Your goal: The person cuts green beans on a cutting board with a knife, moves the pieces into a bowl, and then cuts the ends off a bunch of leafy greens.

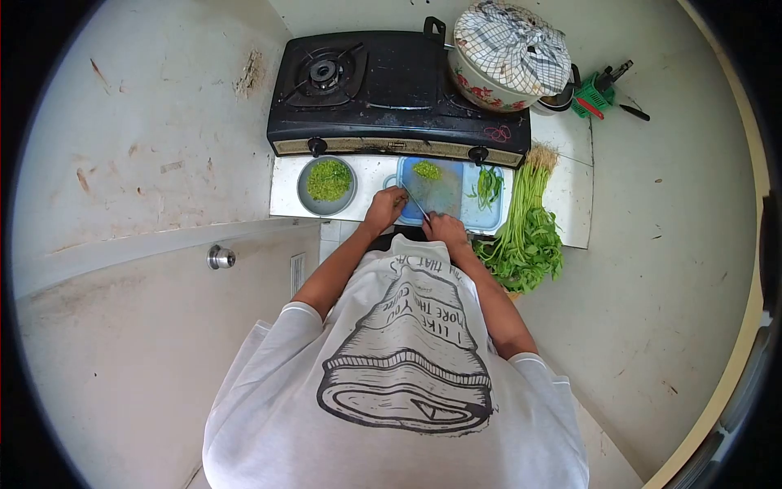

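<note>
My right hand (444, 229) is closed on the handle of a knife (416, 201) at the front edge of a blue cutting board (470, 213). The blade points up and left, towards my left hand (388, 205). That hand is at the board's left edge with its fingers drawn together; whether they hold anything is too small to tell. Chopped green pieces (427, 170) lie on the board above the blade. Green leafy pieces (488, 187) rest on its right part. A round grey plate (305, 198) to the left holds more chopped greens (328, 179).
A black two-burner stove (391, 122) stands behind the board. On its right is a floral pot (481, 87) with a checked cloth (513, 45). Long-stemmed greens (524, 236) lie right of the board. A green basket (593, 97) holds utensils. A door knob (221, 257) is at the left.
</note>
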The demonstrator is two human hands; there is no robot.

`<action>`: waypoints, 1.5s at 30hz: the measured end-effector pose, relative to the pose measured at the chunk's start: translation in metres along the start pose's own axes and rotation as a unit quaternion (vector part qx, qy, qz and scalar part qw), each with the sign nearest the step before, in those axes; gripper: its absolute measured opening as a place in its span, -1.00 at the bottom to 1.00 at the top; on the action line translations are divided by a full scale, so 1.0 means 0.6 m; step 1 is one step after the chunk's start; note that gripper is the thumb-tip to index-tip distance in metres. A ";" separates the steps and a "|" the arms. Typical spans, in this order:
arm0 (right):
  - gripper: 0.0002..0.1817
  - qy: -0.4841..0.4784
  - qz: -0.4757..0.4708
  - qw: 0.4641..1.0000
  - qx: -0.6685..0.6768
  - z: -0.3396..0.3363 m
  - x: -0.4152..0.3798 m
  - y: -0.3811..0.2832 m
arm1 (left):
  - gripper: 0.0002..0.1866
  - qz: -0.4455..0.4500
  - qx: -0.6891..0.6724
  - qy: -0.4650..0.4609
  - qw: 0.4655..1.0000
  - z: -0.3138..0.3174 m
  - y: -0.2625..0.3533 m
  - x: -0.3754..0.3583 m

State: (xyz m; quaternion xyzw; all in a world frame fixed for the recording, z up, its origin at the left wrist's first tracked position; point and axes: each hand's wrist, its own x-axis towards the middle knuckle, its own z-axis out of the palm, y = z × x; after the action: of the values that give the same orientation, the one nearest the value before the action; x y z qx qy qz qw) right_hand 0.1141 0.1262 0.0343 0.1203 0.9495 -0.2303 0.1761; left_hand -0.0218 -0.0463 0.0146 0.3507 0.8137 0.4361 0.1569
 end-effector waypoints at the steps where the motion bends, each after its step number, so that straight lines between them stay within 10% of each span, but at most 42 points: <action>1: -0.58 0.004 0.001 1.000 0.004 0.000 0.002 0.002 | -0.90 0.002 0.000 -0.002 1.000 0.000 -0.002 0.000; 45: -0.57 -0.012 0.002 1.000 0.022 -0.001 -0.022 0.005 | -0.91 -0.013 0.061 -0.010 0.998 0.007 0.002 0.000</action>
State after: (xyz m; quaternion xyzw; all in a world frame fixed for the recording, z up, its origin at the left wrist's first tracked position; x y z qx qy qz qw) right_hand 0.1268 0.1270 0.0391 0.1233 0.9417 -0.2525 0.1850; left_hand -0.0192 -0.0432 0.0134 0.3534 0.8415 0.3802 0.1497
